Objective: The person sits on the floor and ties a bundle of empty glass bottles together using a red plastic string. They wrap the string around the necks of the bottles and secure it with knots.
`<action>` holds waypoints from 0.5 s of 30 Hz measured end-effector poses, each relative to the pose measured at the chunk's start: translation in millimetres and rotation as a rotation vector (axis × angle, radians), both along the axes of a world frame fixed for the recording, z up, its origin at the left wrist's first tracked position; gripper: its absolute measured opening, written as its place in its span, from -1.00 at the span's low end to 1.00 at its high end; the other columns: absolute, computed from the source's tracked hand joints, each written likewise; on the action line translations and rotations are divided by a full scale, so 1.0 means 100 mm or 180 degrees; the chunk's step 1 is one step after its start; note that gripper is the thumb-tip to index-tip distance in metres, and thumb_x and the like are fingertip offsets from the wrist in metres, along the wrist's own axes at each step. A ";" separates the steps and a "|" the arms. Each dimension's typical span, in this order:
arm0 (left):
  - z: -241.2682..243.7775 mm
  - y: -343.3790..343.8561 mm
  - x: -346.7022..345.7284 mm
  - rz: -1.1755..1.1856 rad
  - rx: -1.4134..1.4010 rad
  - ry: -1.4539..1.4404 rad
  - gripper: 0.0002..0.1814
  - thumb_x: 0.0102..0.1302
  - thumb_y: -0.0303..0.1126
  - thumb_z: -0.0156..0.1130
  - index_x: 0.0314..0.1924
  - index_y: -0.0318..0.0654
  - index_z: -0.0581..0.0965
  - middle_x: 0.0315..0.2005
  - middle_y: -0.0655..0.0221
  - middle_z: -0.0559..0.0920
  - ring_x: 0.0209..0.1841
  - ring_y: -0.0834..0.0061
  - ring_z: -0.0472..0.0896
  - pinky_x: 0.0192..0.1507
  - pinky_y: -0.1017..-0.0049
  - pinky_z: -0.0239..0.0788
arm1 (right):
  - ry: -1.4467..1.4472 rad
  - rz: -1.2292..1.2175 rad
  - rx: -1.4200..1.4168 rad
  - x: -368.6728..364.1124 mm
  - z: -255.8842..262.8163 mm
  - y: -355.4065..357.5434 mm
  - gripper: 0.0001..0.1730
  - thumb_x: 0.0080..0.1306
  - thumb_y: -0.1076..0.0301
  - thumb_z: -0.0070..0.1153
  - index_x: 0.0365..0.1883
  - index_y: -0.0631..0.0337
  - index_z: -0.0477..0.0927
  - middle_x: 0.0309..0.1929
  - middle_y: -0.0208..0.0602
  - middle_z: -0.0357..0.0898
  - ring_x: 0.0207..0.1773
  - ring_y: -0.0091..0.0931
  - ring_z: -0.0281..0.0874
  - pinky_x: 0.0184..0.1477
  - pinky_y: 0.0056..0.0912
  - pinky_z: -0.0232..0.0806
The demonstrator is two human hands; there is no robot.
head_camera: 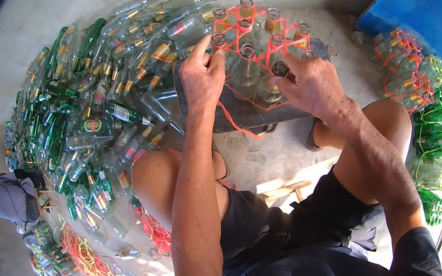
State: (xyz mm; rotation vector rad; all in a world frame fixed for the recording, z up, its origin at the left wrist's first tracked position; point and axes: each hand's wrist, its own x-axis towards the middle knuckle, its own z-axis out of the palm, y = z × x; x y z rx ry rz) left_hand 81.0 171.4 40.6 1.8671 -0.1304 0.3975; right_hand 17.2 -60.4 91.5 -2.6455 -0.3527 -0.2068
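Observation:
Several clear glass bottles stand upright close together on a low dark table. Red plastic twine criss-crosses between their necks, and a loop of it runs low around the near bottles, with a loose end hanging over the table's near edge. My left hand is at the neck of the bottle at the group's left side, its index finger and thumb apart around the twine there. My right hand has its thumb and fingers closed about the neck of the nearest bottle.
A large heap of green and clear bottles lies to the left. Red and yellow twine lies on the floor at lower left, near a seated person. Tied bottle bundles stand at right by a blue panel.

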 end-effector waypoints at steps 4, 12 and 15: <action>0.00 -0.01 -0.09 0.0140 0.0094 -0.0083 -0.62 0.40 -0.55 0.39 0.19 -0.48 0.70 -0.68 0.56 0.39 -0.56 0.80 0.28 -0.47 0.59 0.23 | 0.0229 0.0013 -0.0020 0.06 0.09 -0.10 -0.66 0.31 0.18 0.36 -0.12 0.25 0.65 -0.40 0.07 0.72 -0.24 0.04 0.75 -0.13 0.13 0.59; 0.04 -0.20 -0.46 0.0333 -0.0084 -0.0132 -0.64 0.37 -0.63 0.39 0.16 -0.47 0.70 -0.67 0.55 0.38 -0.55 0.80 0.28 -0.46 0.60 0.23 | 0.0430 -0.0076 -0.0094 0.22 0.23 -0.33 -0.68 0.32 0.24 0.34 -0.04 0.22 0.67 -0.23 0.08 0.77 -0.08 0.08 0.73 -0.01 0.18 0.54; 0.05 -0.30 -0.58 0.0399 -0.0028 -0.0205 -0.66 0.37 -0.62 0.40 0.14 -0.47 0.71 -0.67 0.55 0.37 -0.55 0.79 0.27 -0.45 0.60 0.24 | 0.0364 -0.0044 -0.0253 0.28 0.21 -0.44 -0.66 0.35 0.26 0.36 0.04 0.20 0.67 -0.21 0.03 0.79 -0.08 0.03 0.76 -0.04 0.09 0.54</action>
